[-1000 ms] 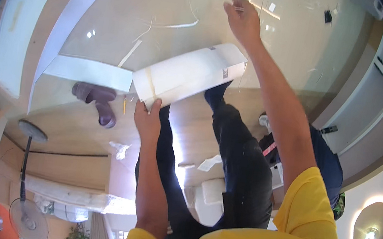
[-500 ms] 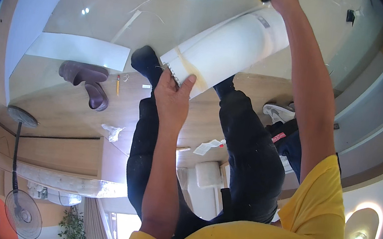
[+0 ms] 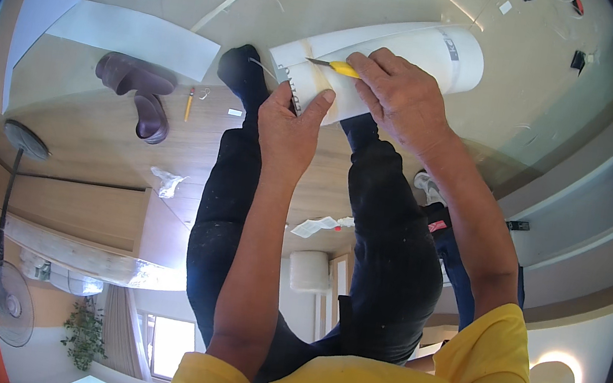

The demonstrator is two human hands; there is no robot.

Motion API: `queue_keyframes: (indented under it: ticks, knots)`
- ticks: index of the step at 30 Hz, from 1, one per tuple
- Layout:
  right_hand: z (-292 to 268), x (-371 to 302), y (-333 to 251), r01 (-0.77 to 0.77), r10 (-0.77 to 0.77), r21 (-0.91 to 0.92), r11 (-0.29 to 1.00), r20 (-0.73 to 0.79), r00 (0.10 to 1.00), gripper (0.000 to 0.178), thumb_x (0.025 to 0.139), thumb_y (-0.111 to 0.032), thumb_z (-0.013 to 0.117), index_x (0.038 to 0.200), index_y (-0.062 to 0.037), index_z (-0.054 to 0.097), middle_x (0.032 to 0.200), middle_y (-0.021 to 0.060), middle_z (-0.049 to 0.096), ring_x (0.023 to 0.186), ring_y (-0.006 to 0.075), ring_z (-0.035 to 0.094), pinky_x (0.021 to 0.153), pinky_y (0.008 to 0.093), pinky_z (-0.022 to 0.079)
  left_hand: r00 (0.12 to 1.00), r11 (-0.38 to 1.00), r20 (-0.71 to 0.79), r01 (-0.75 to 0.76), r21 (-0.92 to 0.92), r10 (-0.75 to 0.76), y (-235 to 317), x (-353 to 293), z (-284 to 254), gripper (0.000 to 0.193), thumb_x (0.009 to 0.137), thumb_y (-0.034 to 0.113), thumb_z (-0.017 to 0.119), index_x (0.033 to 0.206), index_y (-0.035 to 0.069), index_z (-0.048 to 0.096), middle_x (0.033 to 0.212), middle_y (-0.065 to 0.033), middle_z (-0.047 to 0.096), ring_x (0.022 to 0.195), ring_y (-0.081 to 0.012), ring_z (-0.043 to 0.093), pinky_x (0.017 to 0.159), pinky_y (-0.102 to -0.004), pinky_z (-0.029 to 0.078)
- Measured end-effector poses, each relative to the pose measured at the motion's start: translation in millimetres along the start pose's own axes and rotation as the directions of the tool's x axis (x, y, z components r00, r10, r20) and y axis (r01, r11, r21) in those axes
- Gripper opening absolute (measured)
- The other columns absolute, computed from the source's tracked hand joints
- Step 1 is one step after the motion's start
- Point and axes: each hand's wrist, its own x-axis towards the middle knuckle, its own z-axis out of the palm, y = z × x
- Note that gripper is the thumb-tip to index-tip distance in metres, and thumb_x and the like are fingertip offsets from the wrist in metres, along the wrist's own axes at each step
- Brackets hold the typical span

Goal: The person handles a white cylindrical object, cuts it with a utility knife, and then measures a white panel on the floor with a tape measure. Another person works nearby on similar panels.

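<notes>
My left hand (image 3: pixel 289 129) grips the near end of a white roll (image 3: pixel 385 62) lying on the floor above my legs, while my right hand (image 3: pixel 400 95) grasps a yellow utility knife (image 3: pixel 336 67) against it.

A small dark rectangular label (image 3: pixel 450 44) sits on the white roll (image 3: pixel 409 58) near its right end, at about one o'clock. No packages, signs or screens show clearly.

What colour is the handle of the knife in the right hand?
Yellow; the knife shows best in the head view, held against the white roll.
</notes>
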Motion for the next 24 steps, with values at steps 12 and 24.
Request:
queue_keyframes:
  ticks: [12, 24]
  knots:
    - [-6.2, 4.6, 18.3, 0.157, -0.158, -0.087, 0.984, -0.010, 0.987, 0.037, 0.076, -0.015, 0.074, 0.112, -0.0130, 0.063, 0.086, 0.0020, 0.058, 0.074, 0.0200, 0.063, 0.067, 0.0312, 0.053, 0.995, 0.986, 0.003, -0.098, 0.133, 0.098, 9.5, -1.4, 3.0, 0.030, 0.086, 0.018, 0.072, 0.105, -0.003, 0.063, 0.092, -0.0167, 0.071, 0.082, -0.0265, 0.068, 0.076, -0.0361, 0.050]
    - [-6.7, 8.5, 20.9, 0.178, -0.178, -0.022, 0.984, -0.013, 0.984, 0.038, 0.076, -0.012, 0.074, 0.113, -0.0112, 0.063, 0.087, 0.0033, 0.059, 0.074, 0.0219, 0.062, 0.067, 0.0332, 0.053, 0.996, 0.996, 0.004, -0.086, -0.018, 0.086, 6.0, 2.7, 5.1, 0.029, 0.087, 0.017, 0.073, 0.105, -0.003, 0.063, 0.091, -0.0142, 0.072, 0.081, -0.0170, 0.065, 0.076, -0.0316, 0.049]
